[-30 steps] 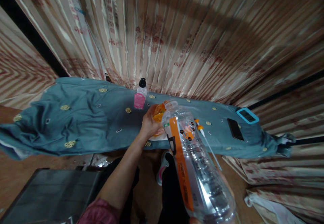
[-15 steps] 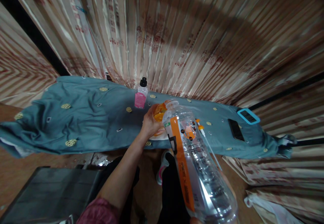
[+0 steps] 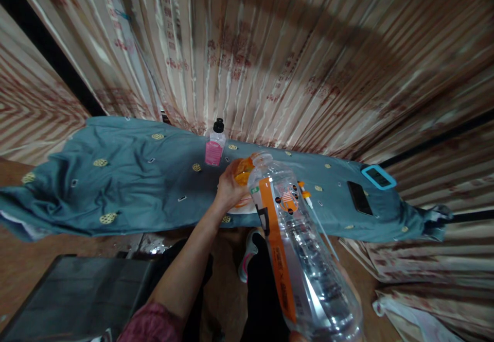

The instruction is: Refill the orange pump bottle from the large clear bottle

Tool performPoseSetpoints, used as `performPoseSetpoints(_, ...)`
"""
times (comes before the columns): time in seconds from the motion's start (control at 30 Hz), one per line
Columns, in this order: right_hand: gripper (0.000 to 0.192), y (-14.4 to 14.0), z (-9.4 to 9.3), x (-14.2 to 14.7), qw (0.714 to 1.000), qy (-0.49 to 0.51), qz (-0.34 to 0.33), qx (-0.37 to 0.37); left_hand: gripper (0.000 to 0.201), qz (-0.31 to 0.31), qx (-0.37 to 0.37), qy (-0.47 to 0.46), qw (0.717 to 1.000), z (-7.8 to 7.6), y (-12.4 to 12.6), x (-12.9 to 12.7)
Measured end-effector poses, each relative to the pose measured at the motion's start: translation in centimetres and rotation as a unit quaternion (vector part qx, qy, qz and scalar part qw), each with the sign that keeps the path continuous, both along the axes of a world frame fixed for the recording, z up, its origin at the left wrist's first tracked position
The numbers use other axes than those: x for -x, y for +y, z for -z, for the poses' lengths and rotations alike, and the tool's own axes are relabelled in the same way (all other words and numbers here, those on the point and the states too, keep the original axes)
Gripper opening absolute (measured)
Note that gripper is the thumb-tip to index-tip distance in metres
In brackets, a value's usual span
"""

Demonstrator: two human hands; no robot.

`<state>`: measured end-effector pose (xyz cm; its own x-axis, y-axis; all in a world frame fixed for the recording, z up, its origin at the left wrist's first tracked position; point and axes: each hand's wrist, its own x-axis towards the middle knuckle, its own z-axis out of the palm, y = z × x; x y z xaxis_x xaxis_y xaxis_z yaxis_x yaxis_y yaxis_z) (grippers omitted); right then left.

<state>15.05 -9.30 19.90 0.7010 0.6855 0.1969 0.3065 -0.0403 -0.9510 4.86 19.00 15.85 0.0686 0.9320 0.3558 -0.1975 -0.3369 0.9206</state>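
Note:
My left hand (image 3: 230,190) is closed around an orange, see-through container (image 3: 244,171); whether it is a cup or a bottle I cannot tell. A large clear plastic bottle (image 3: 304,249) with an orange label tilts with its uncapped mouth against that container's top. Near its base, my right hand (image 3: 348,279) grips the bottle, mostly hidden behind it; only bits of fingers show. Behind the bottle, an orange pump head (image 3: 304,192) with a thin white tube sticks out to the right. Under my left hand lies something white and orange (image 3: 243,205), partly covered.
A green patterned cloth (image 3: 131,187) covers the narrow table. On it stand a pink-labelled bottle (image 3: 213,151) with a black cap, a dark phone (image 3: 359,198) and a blue-framed digital timer (image 3: 378,177). Striped curtains hang behind. A dark box (image 3: 77,295) sits at lower left.

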Motion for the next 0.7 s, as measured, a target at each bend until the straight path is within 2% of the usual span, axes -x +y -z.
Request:
performPoseSetpoints(0.1, 0.128, -0.1, -0.1, 0.2, 1.0, -0.001, -0.008, -0.006, 0.061, 0.017, 0.031, -0.013, 0.999, -0.5, -0.2, 0.1)
performPoseSetpoints(0.23, 0.127, 0.0, -0.3, 0.5, 1.0, -0.003, -0.023, -0.016, 0.062, 0.011, 0.037, -0.006, 0.999, -0.8, -0.2, 0.2)
performPoseSetpoints(0.53, 0.114, 0.9, -1.2, 0.7, 0.998, -0.034, -0.044, -0.041, 0.061, 0.003, 0.024, 0.028, 0.999, -0.8, -0.2, 0.4)
performPoseSetpoints(0.7, 0.1, 1.1, -1.8, 0.8, 0.996, -0.054, -0.048, -0.051, 0.06, -0.003, 0.019, 0.029, 0.999, -0.5, -0.1, 0.3)
